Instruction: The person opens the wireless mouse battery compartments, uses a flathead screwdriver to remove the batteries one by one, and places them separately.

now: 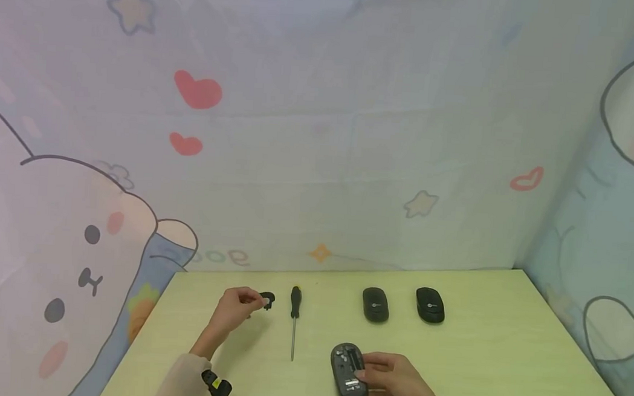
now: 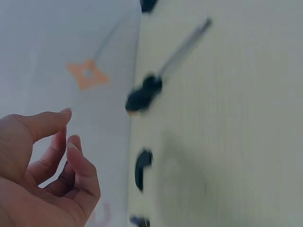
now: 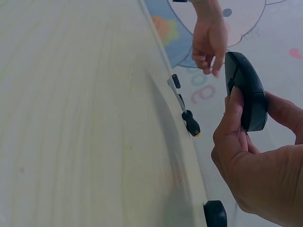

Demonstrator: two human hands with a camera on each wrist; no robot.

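My right hand (image 1: 401, 382) grips a black computer mouse (image 1: 347, 372), its underside turned up with a hollow battery slot and a white label showing. In the right wrist view, the thumb and fingers clasp the mouse (image 3: 251, 94) from its sides, raised off the table. My left hand (image 1: 234, 308) hovers over the table's back left with loosely bent fingers. Nothing shows between its thumb and fingertips in the left wrist view. Close by lies a small curved black piece (image 2: 142, 169), overlapped by the fingertips in the head view. Another small dark piece (image 2: 140, 221) sits beside it.
A screwdriver (image 1: 295, 306) with a black handle lies right of my left hand, shaft pointing toward me. Two more black mice, one (image 1: 376, 304) nearer the middle and one (image 1: 430, 305) further right, rest toward the back. A printed cloth (image 1: 353, 133) hangs behind the table.
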